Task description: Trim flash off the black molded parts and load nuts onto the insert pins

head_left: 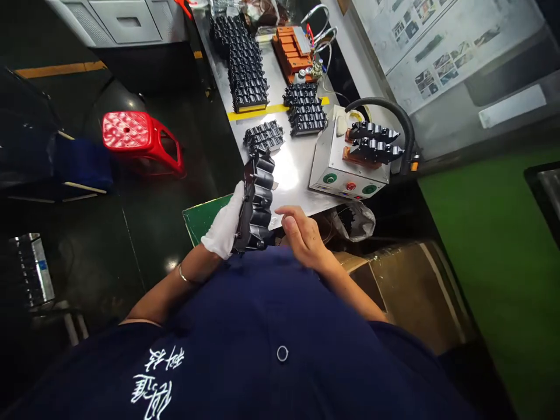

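Observation:
My left hand [225, 224], in a white glove, is closed round a black moulded plastic part [261, 198] with a row of rounded hollows. The part is tilted up in front of my chest, at the bench's near edge. Just right of it is my bare right hand [305, 238], index finger stretched towards the part and thumb apart from it. Nothing shows between its fingers, and the other fingers are partly hidden. A small stack of similar black parts [265, 137] lies on the bench just beyond the held one.
The metal bench [297, 154] carries long rows of black parts [247, 64], another stack [306, 111], an orange fixture [293, 49] with hoses, and a button-fronted machine [345, 157] bearing black parts. A red stool [140, 140] stands left; a cardboard box [411, 291] sits right.

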`<state>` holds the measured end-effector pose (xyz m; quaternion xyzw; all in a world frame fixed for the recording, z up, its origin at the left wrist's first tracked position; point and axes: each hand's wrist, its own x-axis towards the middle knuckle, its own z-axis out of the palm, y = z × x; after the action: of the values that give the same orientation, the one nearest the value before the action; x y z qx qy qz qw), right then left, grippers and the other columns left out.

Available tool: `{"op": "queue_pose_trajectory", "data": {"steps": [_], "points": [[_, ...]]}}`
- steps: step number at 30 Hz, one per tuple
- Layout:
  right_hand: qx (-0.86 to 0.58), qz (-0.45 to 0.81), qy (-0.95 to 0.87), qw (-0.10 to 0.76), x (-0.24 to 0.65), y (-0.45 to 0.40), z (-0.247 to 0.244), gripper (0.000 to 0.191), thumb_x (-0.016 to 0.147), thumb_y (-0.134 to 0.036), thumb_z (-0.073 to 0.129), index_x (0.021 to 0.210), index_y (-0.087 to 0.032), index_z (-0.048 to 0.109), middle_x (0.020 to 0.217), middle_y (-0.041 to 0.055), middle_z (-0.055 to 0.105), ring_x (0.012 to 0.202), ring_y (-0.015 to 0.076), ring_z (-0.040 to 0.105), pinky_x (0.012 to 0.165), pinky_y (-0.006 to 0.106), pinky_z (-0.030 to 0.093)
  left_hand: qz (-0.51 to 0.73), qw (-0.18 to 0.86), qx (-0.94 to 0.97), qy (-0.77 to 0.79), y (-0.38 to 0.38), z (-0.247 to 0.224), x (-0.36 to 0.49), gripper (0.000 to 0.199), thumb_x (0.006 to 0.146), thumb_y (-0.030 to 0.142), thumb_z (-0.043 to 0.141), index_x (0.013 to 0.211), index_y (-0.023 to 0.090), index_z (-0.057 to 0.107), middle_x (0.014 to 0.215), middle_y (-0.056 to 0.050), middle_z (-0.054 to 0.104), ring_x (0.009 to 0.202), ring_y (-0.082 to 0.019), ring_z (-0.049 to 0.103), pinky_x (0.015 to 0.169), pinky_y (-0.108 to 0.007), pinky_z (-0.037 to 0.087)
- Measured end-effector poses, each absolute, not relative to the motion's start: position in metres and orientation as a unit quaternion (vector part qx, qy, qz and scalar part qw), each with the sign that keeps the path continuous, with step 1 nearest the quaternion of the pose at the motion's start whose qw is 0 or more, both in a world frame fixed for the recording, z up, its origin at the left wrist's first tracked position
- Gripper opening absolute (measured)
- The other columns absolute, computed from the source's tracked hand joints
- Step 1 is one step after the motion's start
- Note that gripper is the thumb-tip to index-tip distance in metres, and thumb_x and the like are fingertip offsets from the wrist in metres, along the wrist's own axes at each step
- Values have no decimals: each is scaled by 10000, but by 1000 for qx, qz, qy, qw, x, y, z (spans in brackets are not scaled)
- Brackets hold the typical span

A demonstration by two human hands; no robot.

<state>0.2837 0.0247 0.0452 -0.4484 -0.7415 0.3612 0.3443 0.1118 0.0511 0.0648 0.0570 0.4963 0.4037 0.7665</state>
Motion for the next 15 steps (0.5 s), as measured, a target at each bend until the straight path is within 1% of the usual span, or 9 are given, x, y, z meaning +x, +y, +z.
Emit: {"op": "queue_pose_trajectory", "data": {"steps": [2,4,8,10,15], "points": [[-458,365,-738,336,290,18,46,219,1001,-318,410,967,-182,579,681,-25,552,548,87,485,552,237,405,377,742,48,553,45,63,121,515,900,601,514,1030,136,693,592,-6,629,472,-154,569,509,-291,506],[-448,365,-738,347,293,13,45,194,971,-326,483,886,-181,579,655,-31,542,534,81,471,534,229,392,366,725,42,582,42,62,128,491,922,582,489,984,140,695,605,-9,641,482,-150,579,509,-282,506],[-440,361,-728,383,296,10,40,180,932,-312,564,842,-166,619,654,-14,566,552,88,497,534,231,408,362,734,44,573,44,62,132,460,940,551,476,833,150,674,582,-10,639,448,-133,563,431,-250,467],[-439,363,-721,394,295,9,38,176,928,-294,573,829,-160,628,651,-9,577,549,87,507,530,226,416,367,737,49,565,44,61,132,455,948,541,468,816,151,663,598,-15,652,461,-135,580,432,-243,472],[-430,327,-726,426,287,6,30,203,923,-282,568,756,-172,603,610,-15,559,517,85,481,506,223,404,416,733,101,529,38,53,126,420,923,534,527,936,148,694,744,-34,719,654,-168,687,622,-260,569]]}}
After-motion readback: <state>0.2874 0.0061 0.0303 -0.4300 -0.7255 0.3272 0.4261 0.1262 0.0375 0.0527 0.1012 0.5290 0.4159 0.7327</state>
